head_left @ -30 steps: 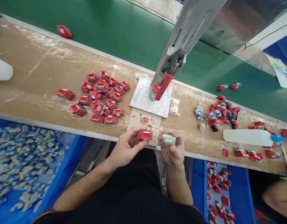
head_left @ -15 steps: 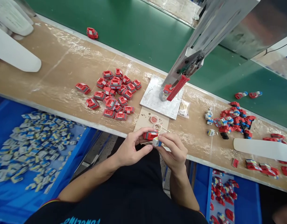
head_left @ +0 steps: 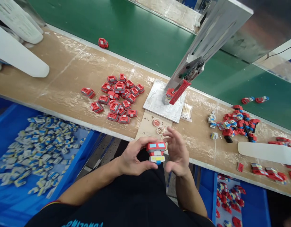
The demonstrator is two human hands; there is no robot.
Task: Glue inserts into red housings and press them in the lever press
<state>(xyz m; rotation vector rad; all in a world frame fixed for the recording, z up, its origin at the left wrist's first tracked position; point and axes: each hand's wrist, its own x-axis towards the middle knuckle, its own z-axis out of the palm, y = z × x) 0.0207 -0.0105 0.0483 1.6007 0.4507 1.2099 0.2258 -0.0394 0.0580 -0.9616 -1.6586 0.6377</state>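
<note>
My left hand (head_left: 136, 156) grips a toy robot torso (head_left: 156, 152) by its left side, thumb below and fingers above. The torso is red with two light blue windows, and a grey, yellow and blue part sits at its lower end. Close to its right side, my right hand (head_left: 177, 153) is open, thumb and fingers spread apart. Just beyond the hands, two small round dishes, one with reddish content (head_left: 157, 122) and one with a thin stick in it (head_left: 160, 130), stand on a stained piece of cardboard (head_left: 144, 126).
A metal press (head_left: 180, 85) stands on a plate (head_left: 154, 102), a red-and-white part under its red-handled clamp. Red torso pieces (head_left: 119, 88) lie to the left, assembled toys (head_left: 240, 123) to the right. Blue bins (head_left: 88, 148) hold parts below. A green conveyor (head_left: 136, 41) runs behind.
The grey, yellow and blue part, previously in my right hand, is now against the red torso. My right hand has let go and opened, and the torso has turned its windows up.
</note>
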